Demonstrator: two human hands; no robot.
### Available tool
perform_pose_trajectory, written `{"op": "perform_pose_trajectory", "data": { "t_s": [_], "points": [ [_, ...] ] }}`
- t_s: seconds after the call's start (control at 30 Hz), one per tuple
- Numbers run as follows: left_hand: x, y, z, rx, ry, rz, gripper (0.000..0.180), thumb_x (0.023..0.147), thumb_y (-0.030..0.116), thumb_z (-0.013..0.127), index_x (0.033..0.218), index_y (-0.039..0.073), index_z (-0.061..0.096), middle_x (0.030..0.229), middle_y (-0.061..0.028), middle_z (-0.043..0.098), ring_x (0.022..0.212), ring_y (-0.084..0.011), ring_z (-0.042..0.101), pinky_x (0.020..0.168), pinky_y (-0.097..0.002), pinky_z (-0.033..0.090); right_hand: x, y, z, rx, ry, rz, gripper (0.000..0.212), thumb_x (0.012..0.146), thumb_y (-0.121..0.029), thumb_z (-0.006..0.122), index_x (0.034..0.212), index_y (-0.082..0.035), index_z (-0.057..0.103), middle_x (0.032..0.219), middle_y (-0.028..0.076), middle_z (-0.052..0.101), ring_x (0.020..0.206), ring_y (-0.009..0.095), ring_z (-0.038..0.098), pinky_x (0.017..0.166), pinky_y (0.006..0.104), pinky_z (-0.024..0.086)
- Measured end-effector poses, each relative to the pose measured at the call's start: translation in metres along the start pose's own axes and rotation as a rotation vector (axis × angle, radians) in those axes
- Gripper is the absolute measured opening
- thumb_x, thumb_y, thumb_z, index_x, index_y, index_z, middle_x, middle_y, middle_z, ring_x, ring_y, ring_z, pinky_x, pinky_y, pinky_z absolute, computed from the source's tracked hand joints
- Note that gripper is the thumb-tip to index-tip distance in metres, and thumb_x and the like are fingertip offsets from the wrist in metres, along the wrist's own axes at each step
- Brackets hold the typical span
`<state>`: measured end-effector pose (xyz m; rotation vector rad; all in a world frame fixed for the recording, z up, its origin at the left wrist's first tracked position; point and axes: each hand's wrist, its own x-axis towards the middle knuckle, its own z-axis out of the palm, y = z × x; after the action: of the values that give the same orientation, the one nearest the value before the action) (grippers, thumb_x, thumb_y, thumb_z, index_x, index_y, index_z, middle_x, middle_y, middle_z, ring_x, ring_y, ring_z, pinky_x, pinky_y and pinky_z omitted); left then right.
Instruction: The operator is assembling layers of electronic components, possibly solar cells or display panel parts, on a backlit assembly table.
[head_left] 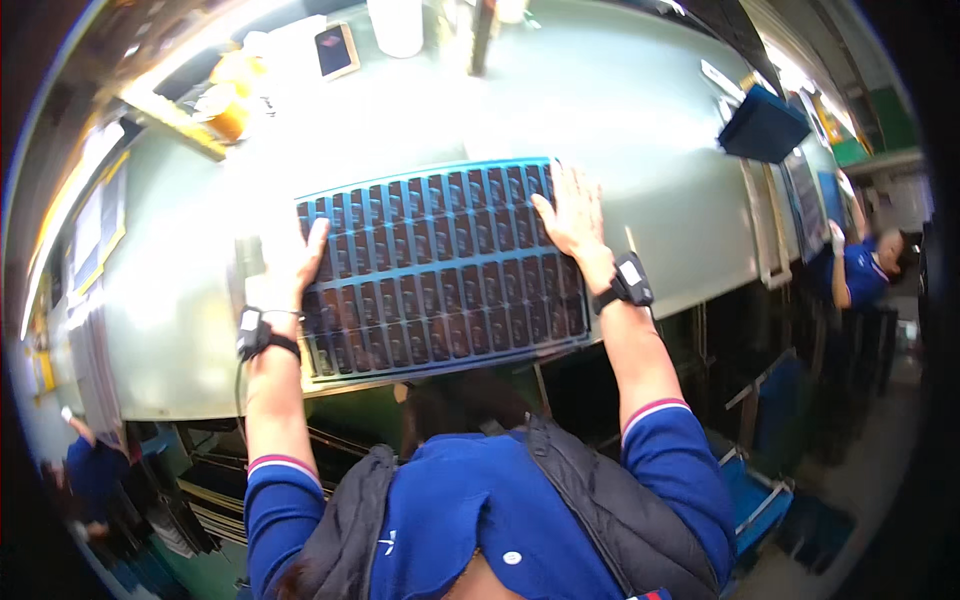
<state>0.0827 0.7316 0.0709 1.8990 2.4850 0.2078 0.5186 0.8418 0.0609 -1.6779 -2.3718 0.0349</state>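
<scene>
A shallow blue tray (406, 268) lies in front of me, filled with rows of small dark rectangular pieces. Its near edge reaches the bench's front edge. My left hand (290, 250) rests against the tray's left side, thumb stretched along the rim; glare washes out its other fingers, which look extended. At the far right corner, my right hand (575, 212) touches the tray's side with straight, slightly spread fingers, its thumb over the rim. Neither hand is closed round anything. A black strap with a small device circles each wrist.
A phone (337, 51), a white cylindrical container (397, 27) and an orange roll (225, 112) lie at the back of the pale bench (660, 200). A dark blue box-like object (765, 124) stands far right. Another person (868, 268) is at the right; blue sleeves show at left.
</scene>
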Motion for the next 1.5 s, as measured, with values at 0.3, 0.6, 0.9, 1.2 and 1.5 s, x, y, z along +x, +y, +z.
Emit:
{"op": "perform_pose_trajectory", "data": {
  "t_s": [0.3, 0.6, 0.9, 1.2, 1.5],
  "points": [
    [-0.174, -0.041, -0.022, -0.239, 0.164, 0.114, 0.083, 0.086, 0.043, 0.057, 0.141, -0.008, 0.023, 0.146, -0.0291, 0.024, 0.137, -0.0412, 0.021, 0.114, -0.0459, 0.014, -0.160, 0.009, -0.062, 0.164, -0.038, -0.154, 0.070, 0.091, -0.038, 0.051, 0.142, 0.003, 0.028, 0.149, 0.020, 0.026, 0.140, 0.034, 0.019, 0.113, 0.0520, 0.007],
    [-0.280, -0.053, -0.031, -0.185, 0.120, 0.345, 0.071, 0.063, 0.007, 0.061, 0.132, 0.002, 0.044, 0.140, -0.0195, 0.040, 0.130, -0.0350, 0.037, 0.109, -0.0455, 0.029, -0.271, -0.002, -0.075, 0.095, -0.055, -0.348, 0.083, 0.062, -0.023, 0.077, 0.132, -0.003, 0.039, 0.140, 0.017, 0.035, 0.134, 0.032, 0.031, 0.113, 0.0503, 0.017],
    [-0.214, -0.116, -0.143, -0.119, 0.506, 0.648, 0.024, 0.073, -0.004, 0.056, 0.094, 0.004, 0.066, 0.097, -0.0094, 0.068, 0.095, -0.0260, 0.065, 0.084, -0.0394, 0.052, -0.191, -0.034, -0.096, 0.477, 0.144, -0.746, 0.034, 0.081, -0.003, 0.057, 0.115, -0.006, 0.061, 0.124, 0.013, 0.058, 0.118, 0.027, 0.055, 0.103, 0.0448, 0.041],
    [-0.157, 0.001, -0.385, -0.553, 1.425, 0.581, 0.049, 0.075, 0.007, 0.076, 0.117, -0.004, 0.055, 0.122, -0.0180, 0.055, 0.116, -0.0307, 0.052, 0.098, -0.0404, 0.045, -0.005, -0.014, -0.245, 1.089, 1.138, 0.032, 0.020, 0.080, -0.004, 0.073, 0.094, 0.006, 0.062, 0.096, 0.011, 0.066, 0.084, 0.013, 0.062, 0.075, 0.0312, 0.050],
    [-0.194, -0.007, -0.261, -0.754, 0.644, 0.076, 0.028, 0.079, -0.001, 0.068, 0.107, 0.000, 0.063, 0.121, -0.0155, 0.055, 0.089, -0.0211, 0.066, 0.070, -0.0275, 0.056, 0.210, -0.010, -0.358, 2.072, 0.909, 0.077, 0.024, 0.086, 0.001, 0.060, 0.108, 0.009, 0.052, 0.102, 0.013, 0.060, 0.091, 0.025, 0.063, 0.078, 0.0434, 0.058]
  ]
}}
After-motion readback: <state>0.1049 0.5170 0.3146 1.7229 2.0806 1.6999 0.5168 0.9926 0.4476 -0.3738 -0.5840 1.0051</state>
